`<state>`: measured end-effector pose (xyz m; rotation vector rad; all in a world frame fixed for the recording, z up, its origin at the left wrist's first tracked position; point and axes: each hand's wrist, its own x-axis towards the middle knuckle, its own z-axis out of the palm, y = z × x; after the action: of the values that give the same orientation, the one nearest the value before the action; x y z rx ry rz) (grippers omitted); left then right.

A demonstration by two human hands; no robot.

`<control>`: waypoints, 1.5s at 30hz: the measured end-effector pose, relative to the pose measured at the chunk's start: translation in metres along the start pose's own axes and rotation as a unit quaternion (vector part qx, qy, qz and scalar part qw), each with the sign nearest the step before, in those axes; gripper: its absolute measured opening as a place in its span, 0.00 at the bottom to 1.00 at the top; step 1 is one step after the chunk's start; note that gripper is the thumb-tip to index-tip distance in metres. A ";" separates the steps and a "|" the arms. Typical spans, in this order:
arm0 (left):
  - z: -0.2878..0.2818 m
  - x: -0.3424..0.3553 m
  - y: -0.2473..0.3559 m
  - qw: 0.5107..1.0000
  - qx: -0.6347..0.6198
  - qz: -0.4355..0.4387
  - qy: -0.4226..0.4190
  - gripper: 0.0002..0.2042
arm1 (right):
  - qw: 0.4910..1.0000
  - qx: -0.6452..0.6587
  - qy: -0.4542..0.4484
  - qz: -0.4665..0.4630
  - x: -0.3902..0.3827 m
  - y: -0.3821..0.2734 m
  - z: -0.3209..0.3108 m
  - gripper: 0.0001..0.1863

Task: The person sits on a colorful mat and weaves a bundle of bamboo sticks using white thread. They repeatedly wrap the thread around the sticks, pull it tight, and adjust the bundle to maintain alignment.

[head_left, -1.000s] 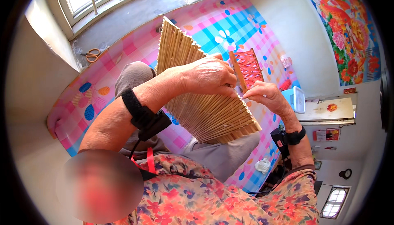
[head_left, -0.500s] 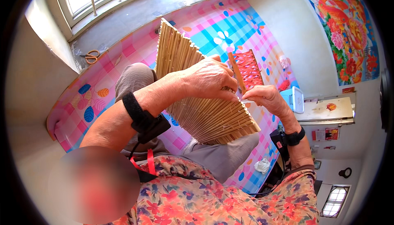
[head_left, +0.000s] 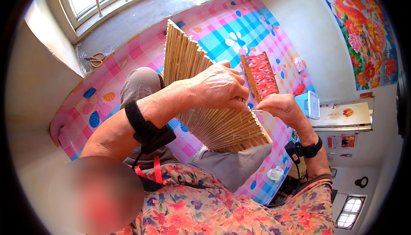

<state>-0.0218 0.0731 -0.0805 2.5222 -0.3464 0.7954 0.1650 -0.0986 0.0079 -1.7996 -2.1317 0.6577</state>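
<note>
A mat of thin tan stalks (head_left: 222, 123), joined side by side and bent into a fan shape, rests across my lap. My left hand (head_left: 220, 85) closes over its upper middle, thumb near the row of stalk ends. To the right, my right hand (head_left: 280, 106) pinches a thin pale strand (head_left: 259, 110) that runs toward the stalk ends by the left thumb. Whether it is thread or a needle I cannot tell. Just behind the right hand is a red crisscross lattice (head_left: 260, 73) between two wooden slats.
A pink and blue checked cloth (head_left: 209, 38) spreads under my legs. Scissors (head_left: 97, 59) lie on the grey sill at the left. A blue box (head_left: 307, 104) stands at the right, and a crumpled white tissue (head_left: 275, 173) lies on the lower right of the cloth.
My right hand has shifted slightly right and down, away from the left hand, and more of the pale strand shows between them. The left hand and the mat hold nearly still.
</note>
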 end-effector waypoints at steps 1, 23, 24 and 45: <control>0.000 0.000 0.000 1.000 -0.005 0.001 0.004 0.14 | 1.000 0.001 0.001 -0.001 -0.001 -0.001 0.000 0.08; -0.008 -0.012 0.005 1.000 -0.014 0.002 0.028 0.14 | 0.995 -0.063 -0.055 -0.060 0.024 -0.012 -0.004 0.09; -0.007 -0.013 0.004 0.999 -0.016 0.001 0.030 0.14 | 0.994 -0.064 -0.051 -0.066 0.025 -0.011 -0.002 0.09; -0.003 -0.007 -0.005 0.997 -0.049 0.027 0.049 0.15 | 0.998 -0.038 -0.029 -0.039 0.025 -0.009 0.013 0.09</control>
<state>-0.0272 0.0793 -0.0838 2.3814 -0.4125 0.8981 0.1462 -0.0772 -0.0004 -1.7449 -2.2824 0.6249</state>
